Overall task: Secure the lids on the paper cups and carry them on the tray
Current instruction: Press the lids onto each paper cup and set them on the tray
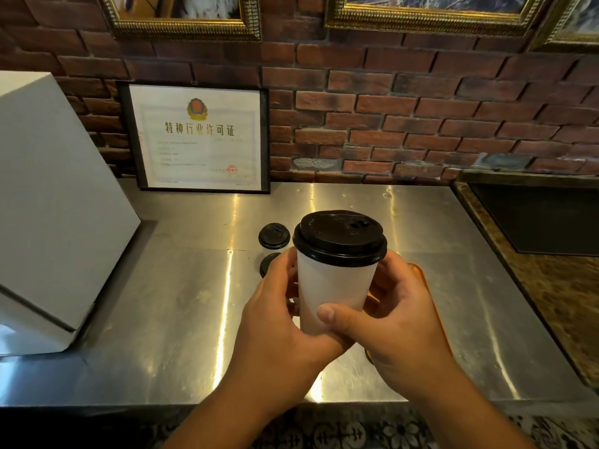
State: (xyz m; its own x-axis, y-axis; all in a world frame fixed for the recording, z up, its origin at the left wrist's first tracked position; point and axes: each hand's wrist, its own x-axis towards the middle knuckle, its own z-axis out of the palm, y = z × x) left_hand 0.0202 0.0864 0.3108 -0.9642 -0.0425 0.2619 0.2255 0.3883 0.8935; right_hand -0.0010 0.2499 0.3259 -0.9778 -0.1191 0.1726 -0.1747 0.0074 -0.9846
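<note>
A white paper cup [334,286] with a black lid [340,238] seated on its rim is held upright above the steel counter [194,303], near the middle of the view. The left hand [275,312] curls round its left side. The right hand [395,319] grasps it from the right, with the thumb lying across the near face of the cup. Just behind the cup to the left, a second black lid [274,236] sits on the counter with a little white showing under it. A third lid [268,264] nearer in is half hidden by the left hand's fingers. Past the right hand an orange-brown rim of the tray [419,277] shows; the hand and cup cover the rest of it. At the far left a large white box [58,205] stands tilted on the counter. A framed certificate [199,137] leans against the brick wall [421,108] at the far edge. Gilt frames [184,27] hang above on the wall. To the right the steel meets a mottled stone surface [567,303] with a dark recess [534,218] set in it.
</note>
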